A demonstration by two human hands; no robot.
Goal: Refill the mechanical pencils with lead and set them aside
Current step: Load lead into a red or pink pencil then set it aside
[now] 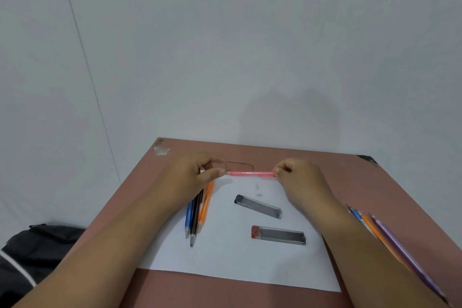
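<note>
A pink mechanical pencil (251, 173) is held level above the far edge of the white paper (232, 255). My left hand (192, 177) pinches its left end and my right hand (300, 177) pinches its right end. On the paper below my left hand lie a blue pencil (189, 217), a black pencil (195, 220) and an orange pencil (205, 205), side by side. Two clear lead cases rest on the paper: one with a black cap (258, 206) and one with a red cap (278, 235). Two small white bits (258, 193) lie near the pink pencil.
The brown table (225, 290) stands against a pale wall. At its right edge lie a purple pencil (405, 255), an orange pencil (375, 231) and a blue one (356, 214), partly behind my right forearm. A black bag (32, 255) sits on the floor at left.
</note>
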